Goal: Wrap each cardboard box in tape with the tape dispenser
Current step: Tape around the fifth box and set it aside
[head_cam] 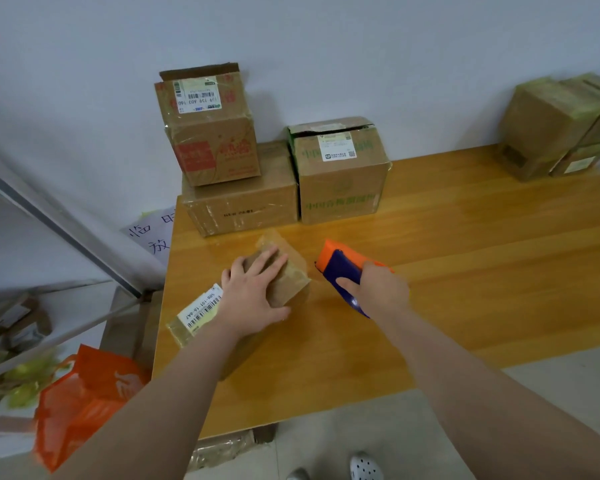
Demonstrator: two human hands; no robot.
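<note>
Centre of the frame on a wooden desk (430, 237), left hand (253, 292) spread flat on a taped cardboard box (288, 282), right hand (378, 289) fingers clamped around an orange-and-blue tape dispenser (340, 268).

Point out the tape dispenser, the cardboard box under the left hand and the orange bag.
tape dispenser (342, 270): head view, its blue body.
cardboard box (291, 284): head view, its bare right face.
orange bag (84, 400): head view, middle of its front.
</note>
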